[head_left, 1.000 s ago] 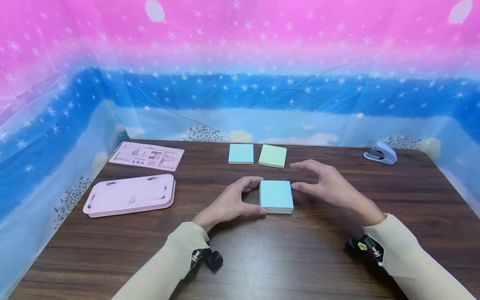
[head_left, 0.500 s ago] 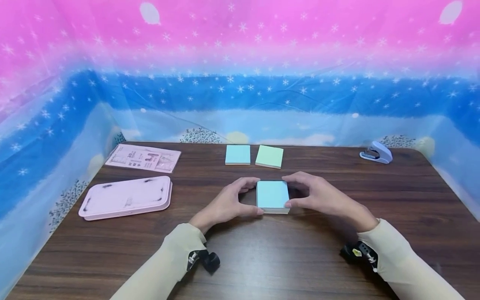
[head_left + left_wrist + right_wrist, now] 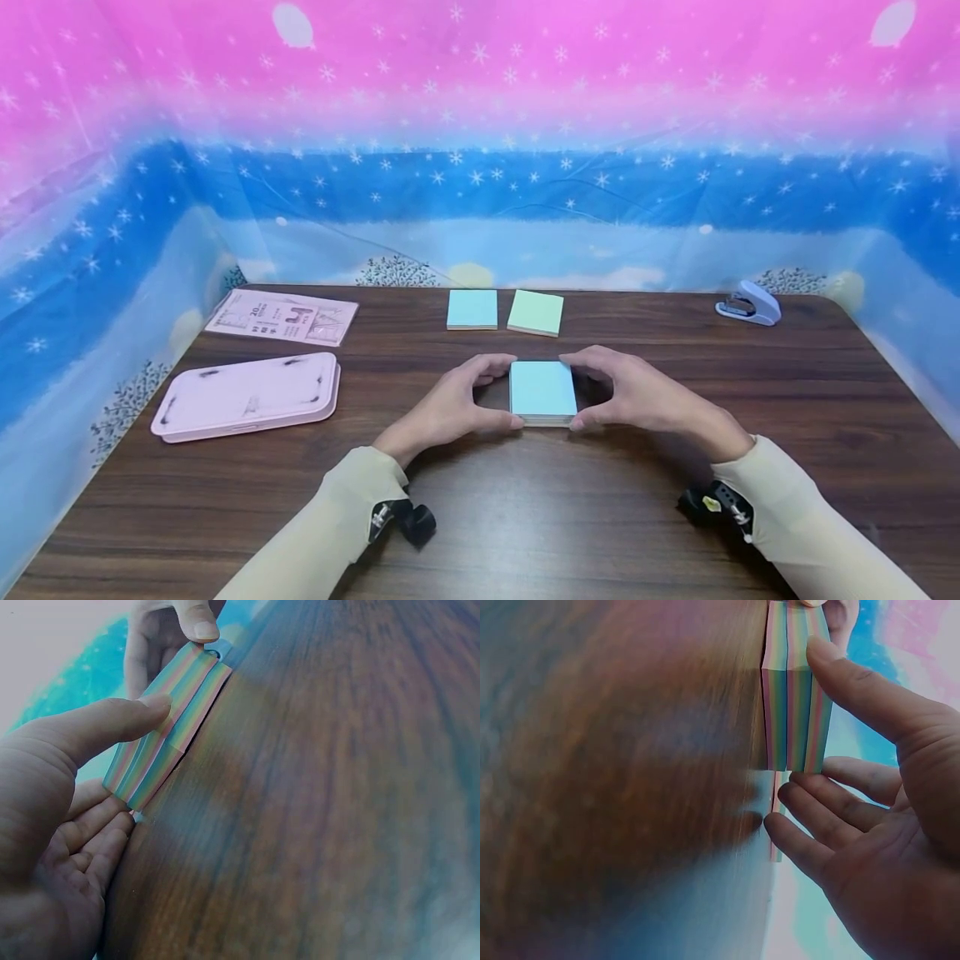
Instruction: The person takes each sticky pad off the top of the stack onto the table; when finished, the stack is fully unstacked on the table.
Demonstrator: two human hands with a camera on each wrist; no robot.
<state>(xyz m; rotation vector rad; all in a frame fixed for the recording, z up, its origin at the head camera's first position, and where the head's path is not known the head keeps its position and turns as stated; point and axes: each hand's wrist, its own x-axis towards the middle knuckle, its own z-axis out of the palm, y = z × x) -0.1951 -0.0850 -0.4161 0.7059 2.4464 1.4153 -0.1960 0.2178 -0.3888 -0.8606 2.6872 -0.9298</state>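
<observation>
A stack of sticky note pads (image 3: 542,389), light blue on top, lies on the table between the two hands. From the side, the stack (image 3: 169,724) shows rainbow-striped layers. My left hand (image 3: 444,410) holds its left side, thumb at the front corner and fingers at the back corner. On the right side, my right hand (image 3: 651,393) holds it the same way, its thumb (image 3: 855,679) on the striped front edge. Farther back lie a single light blue pad (image 3: 472,310) and a light green pad (image 3: 536,313), the green one slightly turned.
At the left, a pale pink case (image 3: 247,396) sits before a pink printed packet (image 3: 285,317). A small white stapler (image 3: 750,304) stands at the back right. Snowflake-patterned cloth (image 3: 487,183) rises behind the wooden table (image 3: 495,517).
My right hand has come in from the right and down to the stack, and now holds its right side. My left hand keeps its place there. The head view has shifted slightly.
</observation>
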